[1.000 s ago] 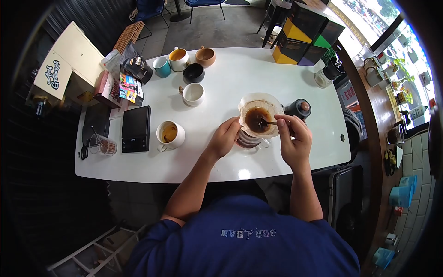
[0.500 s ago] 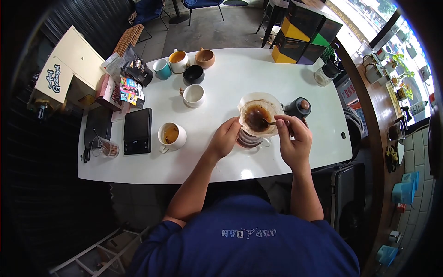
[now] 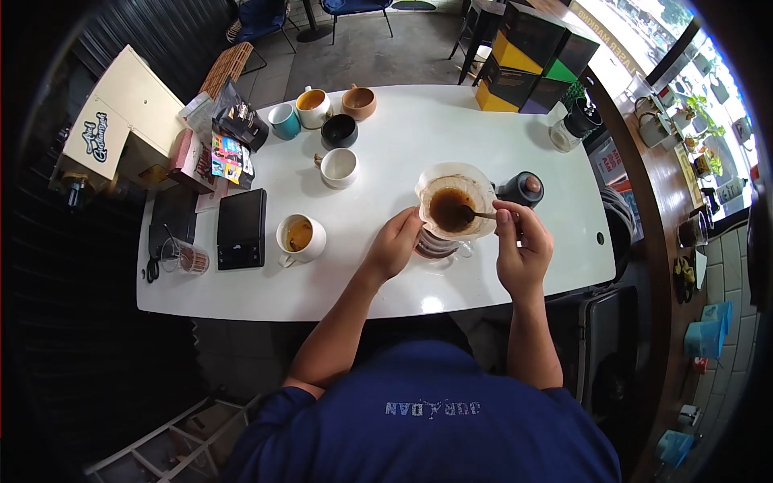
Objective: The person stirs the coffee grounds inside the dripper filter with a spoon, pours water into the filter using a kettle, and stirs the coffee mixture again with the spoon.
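A white paper filter (image 3: 477,181) holding dark brown wet coffee (image 3: 450,209) sits in a coffee dripper on top of a glass server (image 3: 436,247). My left hand (image 3: 393,245) is closed at the dripper's left side; the filter and fingers hide most of the dripper. Between the thumb and fingers of my right hand (image 3: 523,248) is a spoon (image 3: 485,215), its bowl end dipped in the coffee. Just behind my right hand stands a dark kettle (image 3: 527,189). Left of my left hand is a white mug (image 3: 312,241) with yellowish-brown liquid.
Several cups, among them a white mug (image 3: 340,167) and a black cup (image 3: 339,130), stand at the back left. A black scale (image 3: 241,229), a glass (image 3: 192,259) and coffee bags (image 3: 235,117) lie further left. Stacked boxes (image 3: 535,56) and a grinder (image 3: 578,125) are at the back right.
My right hand has shifted slightly right and down with the spoon. The spoon's bowl has moved a little within the coffee, whose surface looks more even. My left hand stays at the dripper.
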Demonstrator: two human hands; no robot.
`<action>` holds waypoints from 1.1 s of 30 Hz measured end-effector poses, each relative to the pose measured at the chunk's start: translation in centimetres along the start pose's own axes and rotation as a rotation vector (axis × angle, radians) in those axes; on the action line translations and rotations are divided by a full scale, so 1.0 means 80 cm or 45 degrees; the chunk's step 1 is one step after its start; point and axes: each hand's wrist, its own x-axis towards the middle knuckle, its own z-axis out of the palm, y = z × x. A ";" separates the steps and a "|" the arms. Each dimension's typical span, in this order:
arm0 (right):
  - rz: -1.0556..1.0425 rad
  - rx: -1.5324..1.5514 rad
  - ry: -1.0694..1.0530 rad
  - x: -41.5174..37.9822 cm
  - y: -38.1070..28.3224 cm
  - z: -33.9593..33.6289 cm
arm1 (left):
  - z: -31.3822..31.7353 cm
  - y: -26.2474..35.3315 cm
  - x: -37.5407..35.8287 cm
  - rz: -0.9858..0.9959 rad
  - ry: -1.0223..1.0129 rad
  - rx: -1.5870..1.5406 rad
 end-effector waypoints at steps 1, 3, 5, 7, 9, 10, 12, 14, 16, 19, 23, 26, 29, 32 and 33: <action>0.001 -0.007 0.025 0.000 0.002 -0.001 | -0.001 0.003 0.000 -0.023 -0.046 0.052; 0.005 -0.016 0.054 0.000 0.003 -0.002 | 0.008 0.009 -0.002 -0.002 -0.001 -0.017; -0.032 -0.042 -0.003 0.002 0.003 -0.001 | 0.012 0.010 -0.002 0.021 0.044 -0.086; -0.015 -0.047 -0.046 0.002 0.001 -0.002 | 0.009 0.005 -0.001 0.012 0.051 -0.013; -0.006 -0.060 -0.061 0.000 -0.003 -0.001 | 0.009 0.007 -0.001 0.005 0.048 -0.011; -0.006 -0.058 -0.062 -0.001 -0.003 -0.001 | 0.009 0.008 -0.002 -0.003 0.047 -0.011; 0.037 -0.016 0.004 -0.003 -0.001 0.001 | 0.005 0.002 -0.001 0.014 0.034 -0.002; 0.015 -0.038 -0.034 -0.003 0.002 0.001 | 0.005 0.005 -0.002 0.033 0.021 0.007; -0.010 -0.061 -0.072 -0.003 0.002 0.001 | 0.010 0.010 -0.004 0.022 0.032 -0.092; 0.008 -0.040 0.042 -0.005 0.002 0.001 | 0.001 -0.002 0.001 0.011 -0.002 0.015; 0.013 -0.025 0.040 -0.006 0.009 0.001 | 0.002 0.003 0.000 -0.013 -0.018 0.043; 0.035 -0.026 0.058 -0.010 0.008 0.001 | 0.009 0.013 -0.005 -0.013 0.017 -0.081; 0.060 -0.027 0.047 -0.009 0.006 0.002 | 0.007 0.009 -0.004 -0.015 0.009 -0.063; 0.039 -0.040 0.020 -0.010 0.006 0.002 | 0.007 0.004 -0.002 0.016 0.007 -0.079; 0.032 -0.042 0.029 -0.011 0.006 0.001 | 0.010 0.004 -0.002 0.022 0.043 -0.086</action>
